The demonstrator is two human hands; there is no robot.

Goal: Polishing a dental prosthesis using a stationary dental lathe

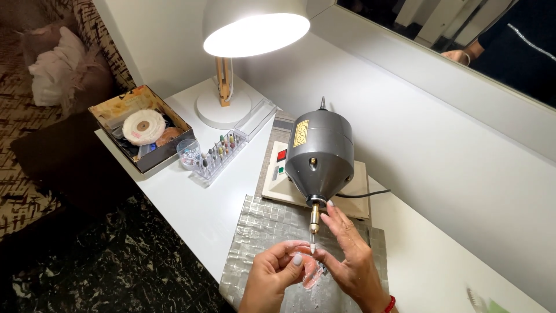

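Both hands held a small pink plastic piece (311, 271) up against the white tip (313, 248) of a grey motor (319, 156). The left hand (275, 272) gripped it from the left, thumb on top; the right hand (347, 255) pinched its other edge, one finger touching the motor's nose. Under them lay a silvery mat (260, 232) on a white table (197, 203). A lit lamp (255, 29), a clear case of small bits (223, 150) and a box with a buffing wheel (142, 126) stood farther back, over a dark marbled floor (116, 266).
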